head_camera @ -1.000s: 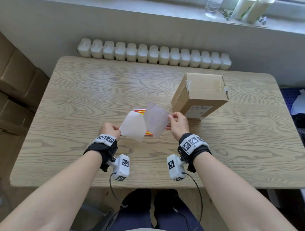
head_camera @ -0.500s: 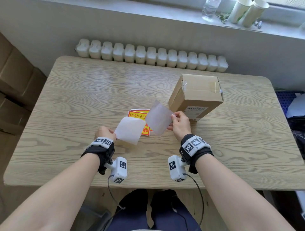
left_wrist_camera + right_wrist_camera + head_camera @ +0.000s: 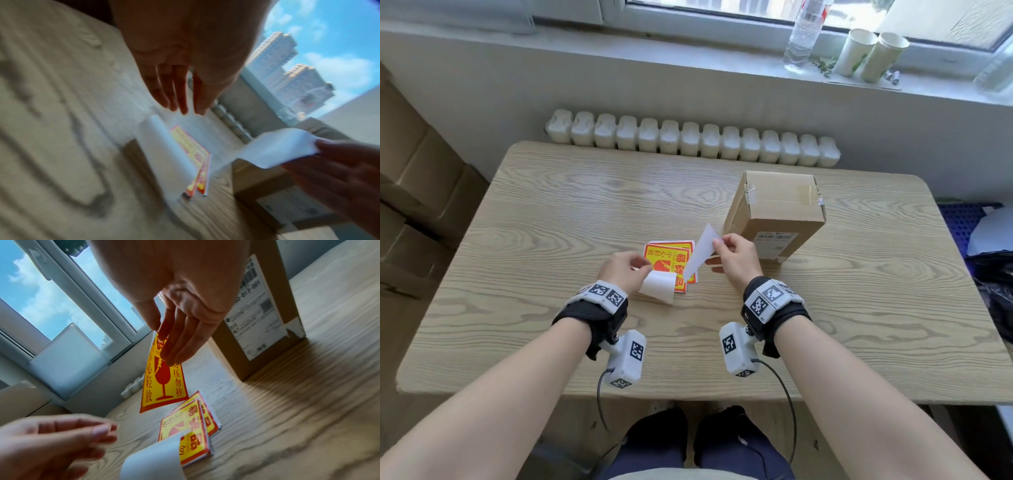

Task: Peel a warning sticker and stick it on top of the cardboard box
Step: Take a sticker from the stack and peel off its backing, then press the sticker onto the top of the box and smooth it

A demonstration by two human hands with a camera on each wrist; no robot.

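My right hand [image 3: 717, 245] pinches a peeled red-and-yellow warning sticker [image 3: 164, 382] by its top edge between thumb and forefinger. Its white back faces me in the head view, as the sticker [image 3: 702, 251] hangs above the table just left of the cardboard box [image 3: 779, 209]. The box stands upright with a taped top and a shipping label on its near side. My left hand [image 3: 637, 269] hovers with loose fingers and holds nothing. Just below it the curled white backing paper [image 3: 658, 287] lies on the edge of the sticker stack [image 3: 669, 258].
The wooden table [image 3: 551, 222] has bare surface left of the stack and right of the box. A white radiator [image 3: 691, 138] runs behind the far edge. A bottle [image 3: 803, 34] and two paper cups [image 3: 869, 56] stand on the windowsill. Cardboard boxes [image 3: 417, 185] are stacked at the left.
My left hand has let go of the backing paper, which now lies curled on the sticker stack. My right hand still holds the sticker, now turned more edge-on near the box.
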